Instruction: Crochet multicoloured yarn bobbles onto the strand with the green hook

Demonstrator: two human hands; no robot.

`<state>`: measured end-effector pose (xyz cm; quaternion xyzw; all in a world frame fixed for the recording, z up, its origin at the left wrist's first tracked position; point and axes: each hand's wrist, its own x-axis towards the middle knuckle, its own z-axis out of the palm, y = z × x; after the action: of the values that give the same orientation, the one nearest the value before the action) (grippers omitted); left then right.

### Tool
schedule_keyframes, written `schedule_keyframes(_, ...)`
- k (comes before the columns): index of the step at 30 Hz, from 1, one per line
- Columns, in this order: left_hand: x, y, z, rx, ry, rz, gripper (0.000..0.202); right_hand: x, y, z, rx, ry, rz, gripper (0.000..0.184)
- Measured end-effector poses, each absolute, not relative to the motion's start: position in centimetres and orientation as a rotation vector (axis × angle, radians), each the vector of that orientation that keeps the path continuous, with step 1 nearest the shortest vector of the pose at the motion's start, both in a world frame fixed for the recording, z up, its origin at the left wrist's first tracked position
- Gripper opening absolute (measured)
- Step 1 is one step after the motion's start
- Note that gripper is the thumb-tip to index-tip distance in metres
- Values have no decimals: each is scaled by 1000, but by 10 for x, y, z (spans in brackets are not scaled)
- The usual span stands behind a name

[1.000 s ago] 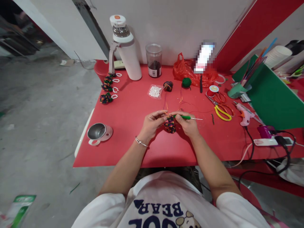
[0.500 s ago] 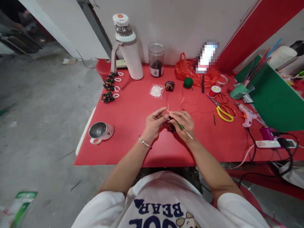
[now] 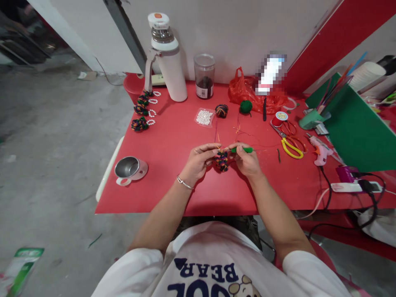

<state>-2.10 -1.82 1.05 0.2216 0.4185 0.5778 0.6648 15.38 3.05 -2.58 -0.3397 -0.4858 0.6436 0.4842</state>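
My left hand point(image 3: 202, 160) pinches the top of a small crocheted piece point(image 3: 222, 162) in dark multicoloured yarn, which hangs down between my hands. In my right hand point(image 3: 248, 161) is a crochet hook point(image 3: 244, 150) with a green handle, held level. Its metal tip reaches left to the upper edge of the crocheted piece. Thin strands of yarn run from there up the table, where a multicoloured yarn ball point(image 3: 221, 110) lies beside a bag of white beads point(image 3: 204, 117). A green yarn ball point(image 3: 246, 107) sits farther right.
Finished-looking yarn pieces with bead loops point(image 3: 140, 124) line the left side. A metal cup point(image 3: 131, 169), white thermos point(image 3: 173, 74) and jar point(image 3: 204, 78) stand on the red table. Right are scissors point(image 3: 291, 148), red thread point(image 3: 280, 118), a pink glue gun point(image 3: 322, 153) and a power strip point(image 3: 346, 187).
My right hand has turned and moved slightly right. The crochet hook has swung from slanting down across the palm to level, its green handle now at my fingertips. More of the crocheted piece shows.
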Motion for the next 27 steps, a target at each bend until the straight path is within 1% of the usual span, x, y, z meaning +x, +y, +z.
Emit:
schedule_keyframes(5,-21,-18,11,522,914,1255,27,155,33,-19,-853,-1140,1596,41)
schedule_keyframes(12,-23,-18,6,518,886,1237,28,157,34,-19,-809,-1138,1708,36)
schedule_keyframes(19,-21,-22,9,466,870,1159,42,158,34,-19,-753,-1157,1712,34)
schedule_keyframes(23,-23,-20,8,511,931,1187,33,162,34,-16,-798,-1209,1714,34)
schedule_keyframes(27,-24,-19,5,532,984,1211,29,167,33,-11,-805,-1246,1721,29)
